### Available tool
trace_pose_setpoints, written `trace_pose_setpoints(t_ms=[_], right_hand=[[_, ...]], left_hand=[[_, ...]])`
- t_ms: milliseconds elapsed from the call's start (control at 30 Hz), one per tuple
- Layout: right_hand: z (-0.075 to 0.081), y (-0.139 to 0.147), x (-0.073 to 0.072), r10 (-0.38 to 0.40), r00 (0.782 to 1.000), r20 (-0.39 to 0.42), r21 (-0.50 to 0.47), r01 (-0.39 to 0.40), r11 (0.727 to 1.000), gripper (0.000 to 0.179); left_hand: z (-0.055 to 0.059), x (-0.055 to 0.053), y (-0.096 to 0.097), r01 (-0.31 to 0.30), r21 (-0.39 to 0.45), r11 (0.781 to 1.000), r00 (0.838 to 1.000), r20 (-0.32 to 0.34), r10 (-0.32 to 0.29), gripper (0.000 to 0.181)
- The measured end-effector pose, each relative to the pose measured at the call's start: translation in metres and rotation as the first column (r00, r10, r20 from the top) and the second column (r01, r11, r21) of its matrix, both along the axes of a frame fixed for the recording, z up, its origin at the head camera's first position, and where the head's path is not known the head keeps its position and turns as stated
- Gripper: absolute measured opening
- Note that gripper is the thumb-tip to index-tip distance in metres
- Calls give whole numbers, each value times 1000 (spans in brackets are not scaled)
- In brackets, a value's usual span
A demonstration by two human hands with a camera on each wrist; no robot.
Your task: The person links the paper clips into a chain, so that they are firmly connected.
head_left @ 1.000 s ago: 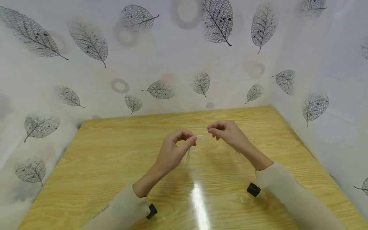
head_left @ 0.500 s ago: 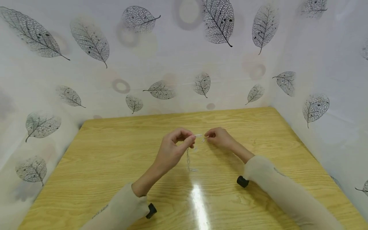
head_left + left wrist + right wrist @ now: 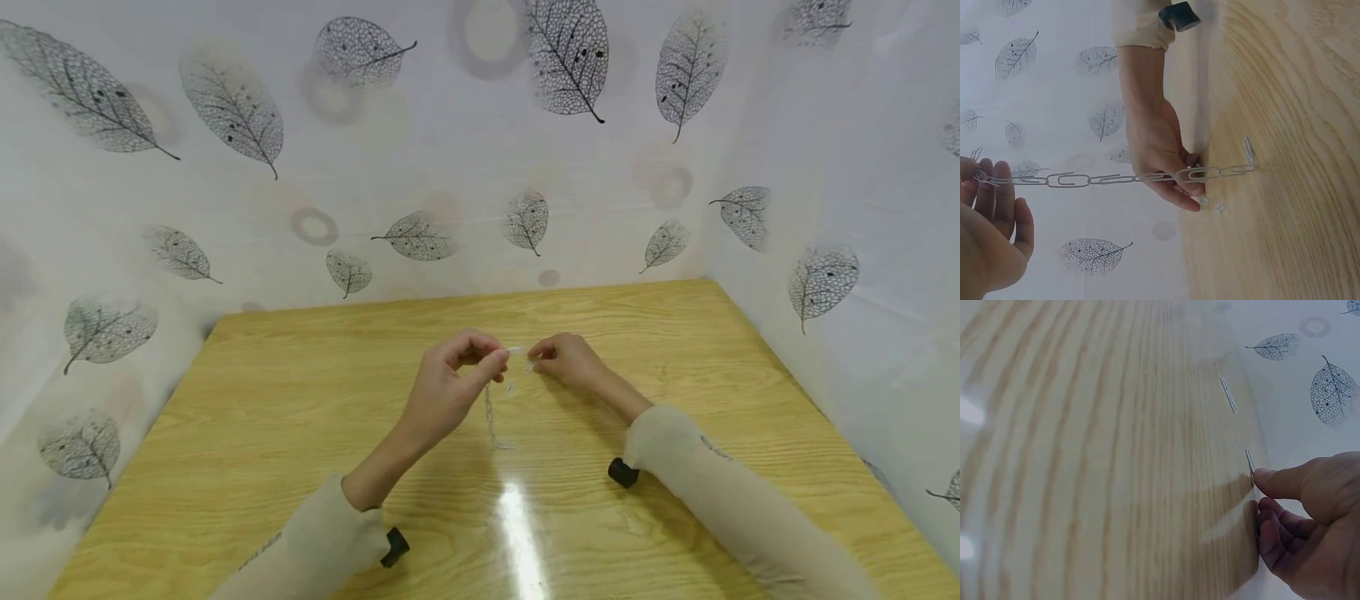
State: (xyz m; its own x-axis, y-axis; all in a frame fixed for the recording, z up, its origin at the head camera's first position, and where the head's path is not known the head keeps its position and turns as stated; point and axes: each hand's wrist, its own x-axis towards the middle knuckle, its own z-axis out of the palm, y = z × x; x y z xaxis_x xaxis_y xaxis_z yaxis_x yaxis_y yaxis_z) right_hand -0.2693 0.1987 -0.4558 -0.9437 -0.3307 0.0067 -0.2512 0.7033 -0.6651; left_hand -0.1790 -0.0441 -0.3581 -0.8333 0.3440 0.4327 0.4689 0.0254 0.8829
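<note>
Between thumb and index finger, my left hand [image 3: 453, 383] pinches the upper part of a paper clip chain [image 3: 1115, 179]. One clip [image 3: 516, 350] sticks out rightward past those fingertips. The rest of the chain hangs down, its lowest clip [image 3: 1248, 152] bent aside close to the tabletop. Down at the table, my right hand [image 3: 573, 365] has its thumb tip against one end of a loose paper clip [image 3: 1250, 460], fingers curled beside it; the far side of that grip is hidden. Another loose paper clip [image 3: 1229, 395] lies a short way off on the wood.
The wooden table [image 3: 300, 400] spreads beneath both hands. Behind and beside it hang pale curtains [image 3: 420, 158] with a leaf print. Black wrist cameras [image 3: 622, 472] sit at both cuffs. A bright glare strip [image 3: 521, 533] crosses the front of the tabletop.
My right hand has come down from above the table to a loose paper clip, shifting slightly left. My left hand stays nearly in place with the chain.
</note>
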Motion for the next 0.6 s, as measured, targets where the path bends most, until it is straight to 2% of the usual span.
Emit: trace_pose_setpoints(t_ms=[333,467,600], right_hand=[[-1,-4,1,19,997,-70,46,-16,999,5],[-1,-3,1,3,999,-52,56,0,998,7],[-1,1,3,-43,999,-2,3,43,999,9]], left_hand=[[6,-3,0,-8,-16,1000,1000,4,8,11],[9,-5,1,-9,-14,1000,1000,-7,9,10],[11,-8,1,-11,-16,1000,1000,-16,11,11]])
